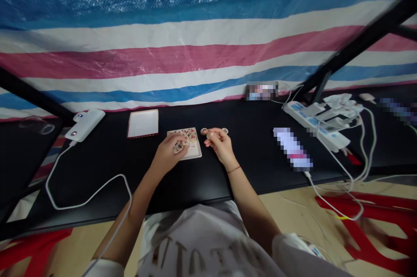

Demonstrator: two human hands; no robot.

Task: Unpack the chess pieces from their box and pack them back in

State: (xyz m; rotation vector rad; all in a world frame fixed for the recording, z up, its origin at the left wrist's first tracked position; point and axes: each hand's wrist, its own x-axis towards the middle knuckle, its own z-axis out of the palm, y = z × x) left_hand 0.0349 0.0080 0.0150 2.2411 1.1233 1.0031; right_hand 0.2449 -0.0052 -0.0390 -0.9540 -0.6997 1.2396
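A small pale tray point(194, 152) of round wooden game discs with red and black characters lies on the black table point(107, 159). My left hand point(171, 152) rests on the tray, its fingers curled round a disc. My right hand point(220, 143) is just right of the tray with its fingers pinched together on another disc. Two loose discs lie on the table beside it, one point(204, 130) at its left and one point(224, 130) just behind the fingers.
The tray's lid point(143, 123) lies to the left. A white power bank point(85, 124) with a cable sits far left. A white power strip point(316, 127) with plugs and cables is at the right. A striped tarp hangs behind. Red plastic stools stand below right.
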